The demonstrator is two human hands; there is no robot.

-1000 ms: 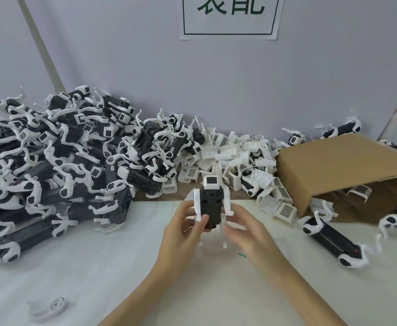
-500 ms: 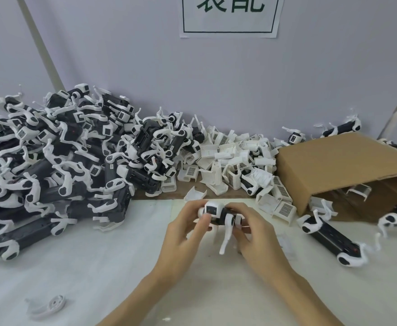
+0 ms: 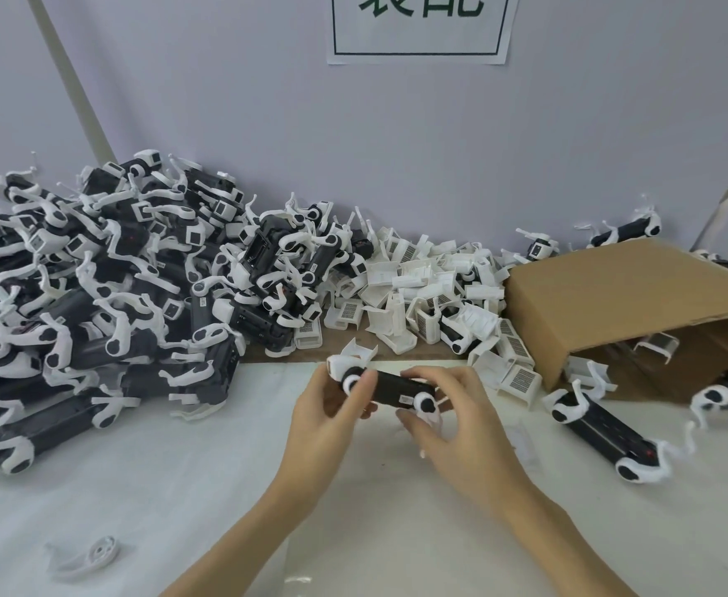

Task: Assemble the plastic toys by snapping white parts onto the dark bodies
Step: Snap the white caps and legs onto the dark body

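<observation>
While your left hand (image 3: pixel 325 417) grips the head end of the toy (image 3: pixel 390 386), your right hand (image 3: pixel 448 417) curls round its tail end, holding it level above the counter (image 3: pixel 181 489). Beyond your hands lie loose white parts (image 3: pixel 422 290); left, finished toys (image 3: pixel 95 286); right, a box (image 3: pixel 625 303). Which part you're pressing looks blurred.

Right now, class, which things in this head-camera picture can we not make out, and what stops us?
- Toy in both hands, head view: the left hand and right hand cover its underside.
- Cardboard box: its inside is in shadow and its right end is cut off by the frame.
- Wall sign: the top edge cuts off its characters.
- Pile of toys: lower ones are buried.
</observation>
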